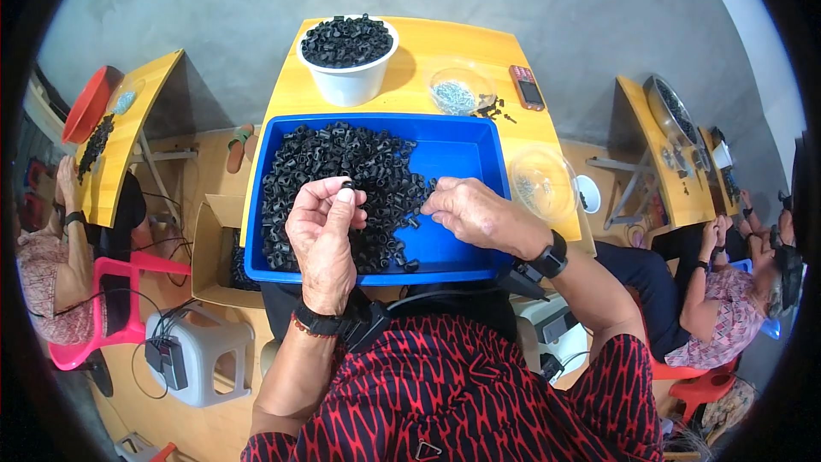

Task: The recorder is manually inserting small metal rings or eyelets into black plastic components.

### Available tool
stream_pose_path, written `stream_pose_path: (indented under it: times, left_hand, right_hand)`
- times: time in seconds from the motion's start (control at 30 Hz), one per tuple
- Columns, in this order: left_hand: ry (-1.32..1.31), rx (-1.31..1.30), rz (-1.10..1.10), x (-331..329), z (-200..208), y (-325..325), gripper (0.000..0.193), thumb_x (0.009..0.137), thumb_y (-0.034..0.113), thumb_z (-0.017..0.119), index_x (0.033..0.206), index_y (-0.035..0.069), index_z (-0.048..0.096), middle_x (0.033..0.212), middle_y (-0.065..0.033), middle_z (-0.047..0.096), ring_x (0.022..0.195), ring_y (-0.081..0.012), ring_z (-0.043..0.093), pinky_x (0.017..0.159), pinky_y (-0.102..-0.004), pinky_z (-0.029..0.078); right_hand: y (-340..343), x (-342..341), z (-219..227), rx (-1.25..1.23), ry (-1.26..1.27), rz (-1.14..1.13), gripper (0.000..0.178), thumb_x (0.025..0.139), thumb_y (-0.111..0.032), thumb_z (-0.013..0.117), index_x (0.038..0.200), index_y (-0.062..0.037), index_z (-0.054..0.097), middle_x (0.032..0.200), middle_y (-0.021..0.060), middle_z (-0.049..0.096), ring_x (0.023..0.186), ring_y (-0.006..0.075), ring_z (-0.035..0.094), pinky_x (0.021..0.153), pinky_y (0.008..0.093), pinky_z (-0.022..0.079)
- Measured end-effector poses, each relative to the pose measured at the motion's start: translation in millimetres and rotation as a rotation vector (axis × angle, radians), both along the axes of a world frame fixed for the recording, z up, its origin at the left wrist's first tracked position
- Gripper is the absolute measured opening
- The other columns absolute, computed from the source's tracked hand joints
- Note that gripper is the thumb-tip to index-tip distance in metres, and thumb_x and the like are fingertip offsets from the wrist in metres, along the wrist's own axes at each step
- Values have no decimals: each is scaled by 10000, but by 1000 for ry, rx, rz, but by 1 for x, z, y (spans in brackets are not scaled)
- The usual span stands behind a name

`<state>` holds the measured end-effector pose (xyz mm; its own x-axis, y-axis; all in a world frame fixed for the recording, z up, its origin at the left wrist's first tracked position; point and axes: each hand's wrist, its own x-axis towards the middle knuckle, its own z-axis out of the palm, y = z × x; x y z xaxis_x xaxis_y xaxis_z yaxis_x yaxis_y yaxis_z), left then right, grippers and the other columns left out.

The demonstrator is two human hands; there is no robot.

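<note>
Left fingers are pinching a black piece, risking, if slackening, its loss in the tray's left-edge heap; bunched right fingers are hiding any hold.

I get bright light; the round white plastic bucket casts a soft shadow right across the yellow wooden desk, whose edges bow.

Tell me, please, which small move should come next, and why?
Perhaps secure one small hollow black piece with the right hand: its fingertips are at the edge of the black heap in the blue rectangular plastic tray, while the left hand pinches another.
</note>
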<state>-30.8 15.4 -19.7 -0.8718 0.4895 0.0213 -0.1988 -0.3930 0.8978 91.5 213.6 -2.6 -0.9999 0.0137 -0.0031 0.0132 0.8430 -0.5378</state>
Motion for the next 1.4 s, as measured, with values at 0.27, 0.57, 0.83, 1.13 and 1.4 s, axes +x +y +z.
stream_pose_path:
  times: [0.27,0.57,0.83,1.13,1.4]
  left_hand:
    - [8,-8,-21,1,2,1,119,954,98,646,1061,51,623,895,-57,704,696,-79,613,636,-225,501]
    - [16,0,-27,0,-2,1,109,955,98,648,1050,53,621,894,-56,707,692,-72,610,631,-221,499]
    - [-1,3,-35,0,0,1,130,945,70,653,1062,26,617,881,-64,697,711,-76,612,645,-216,515]
    - [26,10,-268,20,15,2,154,950,74,648,1082,0,622,896,-97,698,696,-103,624,652,-232,527]
    - [-23,-18,-443,29,8,5,135,948,44,648,1072,-7,630,896,-68,701,732,-72,624,665,-214,535]
  right_hand:
    - [-4,-15,-5,5,28,40,148,851,-65,656,988,-14,679,930,179,649,897,390,640,798,456,527]
    - [-7,-18,-3,43,-11,4,107,797,-52,647,880,-17,589,892,168,655,883,399,635,736,465,510]
    - [-1,-8,14,-268,155,-94,129,824,22,695,855,-4,572,927,121,676,774,164,691,623,305,554]
    - [-7,15,14,-972,318,-340,79,929,12,627,1007,6,617,877,102,675,743,163,697,644,263,575]
    - [-35,18,25,-677,347,-246,100,948,-5,610,1040,1,648,876,35,634,759,91,642,671,244,544]
